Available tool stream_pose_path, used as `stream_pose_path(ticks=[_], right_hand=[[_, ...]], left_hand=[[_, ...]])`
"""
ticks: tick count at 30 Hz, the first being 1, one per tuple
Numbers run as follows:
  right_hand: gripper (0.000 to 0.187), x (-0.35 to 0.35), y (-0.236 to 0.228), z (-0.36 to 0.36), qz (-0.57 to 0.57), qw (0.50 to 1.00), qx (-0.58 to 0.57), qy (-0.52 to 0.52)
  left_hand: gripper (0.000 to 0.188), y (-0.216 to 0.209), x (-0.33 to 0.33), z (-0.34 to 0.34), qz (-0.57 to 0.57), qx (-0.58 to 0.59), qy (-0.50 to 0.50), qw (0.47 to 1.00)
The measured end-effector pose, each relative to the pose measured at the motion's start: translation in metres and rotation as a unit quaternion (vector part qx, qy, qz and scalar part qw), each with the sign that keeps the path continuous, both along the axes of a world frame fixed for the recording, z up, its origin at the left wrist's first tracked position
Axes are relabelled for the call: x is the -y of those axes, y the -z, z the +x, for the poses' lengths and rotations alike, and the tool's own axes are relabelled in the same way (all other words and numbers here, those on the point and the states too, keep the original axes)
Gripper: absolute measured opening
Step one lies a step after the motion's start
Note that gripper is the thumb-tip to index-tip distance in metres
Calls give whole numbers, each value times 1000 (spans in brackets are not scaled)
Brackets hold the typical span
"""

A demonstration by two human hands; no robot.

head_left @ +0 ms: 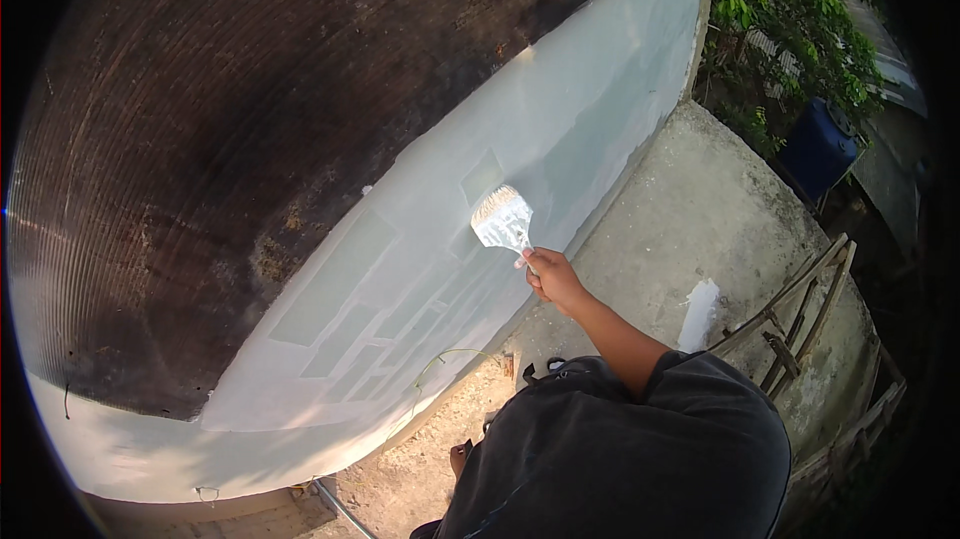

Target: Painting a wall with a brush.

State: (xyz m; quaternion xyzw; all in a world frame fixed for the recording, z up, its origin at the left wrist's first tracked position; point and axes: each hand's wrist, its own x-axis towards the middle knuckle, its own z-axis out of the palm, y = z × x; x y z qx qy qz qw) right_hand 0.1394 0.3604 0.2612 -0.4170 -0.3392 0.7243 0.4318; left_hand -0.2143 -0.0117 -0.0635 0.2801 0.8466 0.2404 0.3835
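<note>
My right hand [552, 279] is closed round the handle of a wide paintbrush [503, 221], its head smeared with white paint and its bristles pale. The brush is held up at a pale wall [560, 129]; its bristles seem to meet the surface, though I cannot tell for certain. Lighter painted strips cross the wall and frame several greyer patches, one of them a small grey patch [483, 176] just beyond the bristles. My left hand does not show.
A dark, rusty corrugated sheet [250, 119] overhangs the wall. Below runs a concrete ledge [690, 209] with a white paint patch [700, 314]. A wooden ladder-like frame [800, 324] leans at the right, past it a blue tank [820, 149] and trees [780, 19]. A thin wire [430, 371] dangles low.
</note>
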Motion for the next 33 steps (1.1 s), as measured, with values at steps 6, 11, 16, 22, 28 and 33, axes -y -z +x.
stream_pose_path(ticks=[6,11,16,22,28,33], right_hand=[[29,45,24,-62,56,987,0,-154],[30,18,7,-18,-17,997,-14,-80],[30,8,8,-10,-9,1000,-4,29],[29,45,30,-57,73,989,37,-125],[27,21,18,-28,11,999,3,-31],[26,17,12,0,18,998,5,60]], left_hand=[[33,-5,0,10,32,-87,14,996],[29,-27,-17,13,18,-81,-19,996],[28,-9,9,12,34,-28,-55,997],[30,-4,30,21,-9,-92,-53,994],[27,-21,17,22,42,-22,-108,993],[23,-53,-10,40,42,-39,-66,996]])
